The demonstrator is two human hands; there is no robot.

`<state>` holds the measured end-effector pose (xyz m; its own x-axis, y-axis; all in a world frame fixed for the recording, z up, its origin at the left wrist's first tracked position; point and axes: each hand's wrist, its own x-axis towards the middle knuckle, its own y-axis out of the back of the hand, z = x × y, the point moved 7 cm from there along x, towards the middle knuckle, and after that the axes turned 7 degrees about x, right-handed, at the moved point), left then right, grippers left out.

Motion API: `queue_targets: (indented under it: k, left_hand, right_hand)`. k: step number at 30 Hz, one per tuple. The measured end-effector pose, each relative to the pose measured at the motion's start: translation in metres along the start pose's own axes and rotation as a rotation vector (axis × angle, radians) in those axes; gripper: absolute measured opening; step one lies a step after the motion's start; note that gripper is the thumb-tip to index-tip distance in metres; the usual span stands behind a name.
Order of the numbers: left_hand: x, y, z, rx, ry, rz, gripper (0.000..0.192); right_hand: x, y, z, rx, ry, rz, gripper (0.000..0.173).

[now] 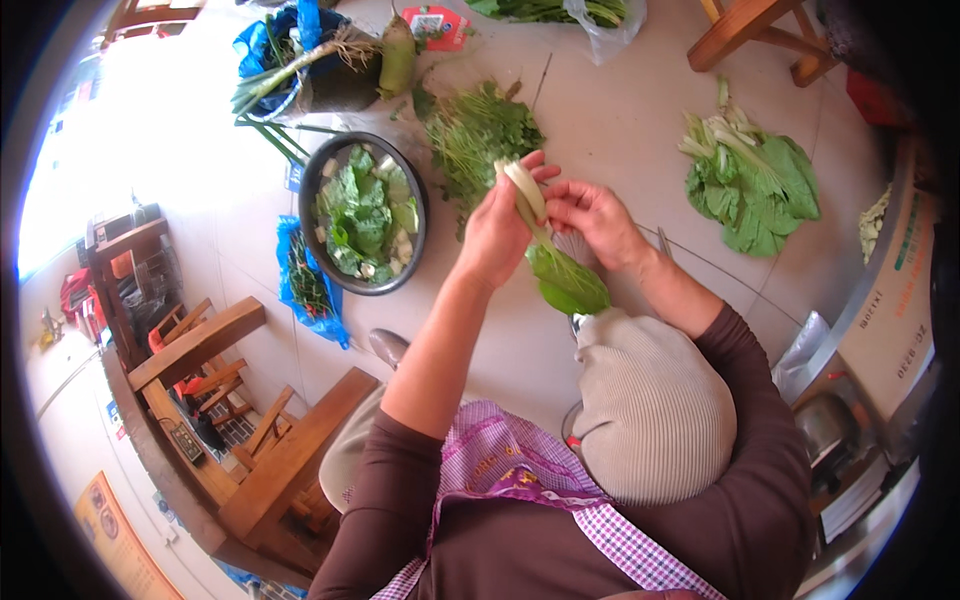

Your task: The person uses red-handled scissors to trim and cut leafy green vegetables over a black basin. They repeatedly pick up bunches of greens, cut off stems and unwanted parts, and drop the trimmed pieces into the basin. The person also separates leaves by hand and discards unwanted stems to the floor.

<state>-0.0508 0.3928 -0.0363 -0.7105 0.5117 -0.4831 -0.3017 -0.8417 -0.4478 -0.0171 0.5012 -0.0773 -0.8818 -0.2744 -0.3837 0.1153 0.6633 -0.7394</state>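
My left hand [499,229] grips the pale stalk end of a leafy green vegetable [570,281], with the stem base up and the broad green leaf hanging toward my right knee. On the right side of the stalk, my right hand [596,221] touches it with bent fingers; whether they pinch it is hard to tell. A bunch of herbs [484,131], likely coriander, lies on the floor just beyond my left hand. Left of my hands stands a dark round basin [421,217] holding torn leaves and pale cut pieces. More leafy greens [754,184] lie in a pile at the right.
A green radish [397,56] and a scallion [307,71] lie by a blue bag [259,49]. A blue plastic bag [334,330] with chillies is near the basin. Wooden furniture [300,457] borders my left side; a cardboard box [885,322] stands at right. A wooden stool [739,37] is ahead.
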Motion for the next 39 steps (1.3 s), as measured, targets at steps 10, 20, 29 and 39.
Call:
queue_targets:
  k: [10,20,29,39]
  left_hand:
    - [-0.012,0.023,-0.010,0.380,0.025,0.176,0.037]
    - [-0.050,0.065,0.007,0.171,-0.017,0.229,0.033]
    - [-0.042,0.061,0.016,0.144,0.090,0.203,0.029]
    - [-0.026,0.026,0.003,-0.157,0.357,-0.297,0.065]
  right_hand:
    - [0.020,0.034,-0.010,-0.673,0.184,0.141,0.023]
    - [0.035,0.315,-0.211,-1.687,-0.044,1.530,0.027]
    - [0.040,0.280,-0.190,-1.791,0.364,1.201,0.018]
    - [-0.023,-0.051,-0.084,-1.391,1.342,-0.278,0.022]
